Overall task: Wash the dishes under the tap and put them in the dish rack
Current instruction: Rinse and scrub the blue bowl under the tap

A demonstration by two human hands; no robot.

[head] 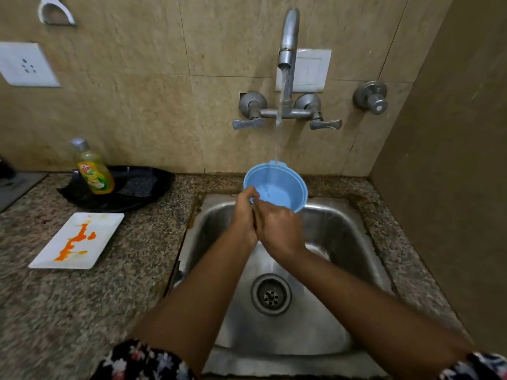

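Note:
A light blue plastic bowl [277, 185] is held over the steel sink [343, 234], tilted toward me under the running tap [288, 45]. Water falls onto its far rim. My left hand [244, 215] pinches the bowl's near left rim. My right hand [277, 229] grips the near rim beside it, fingers curled over the edge. A white rectangular plate [78, 239] smeared with orange sauce lies on the granite counter to the left of the sink.
A dish-soap bottle [94, 171] stands on a black tray [142, 198] with a dark scrubber, behind the white plate. Two tap handles [248, 123] stick out above the sink. A wall closes in at the right [452, 187]. The drain [271, 294] sits mid-sink.

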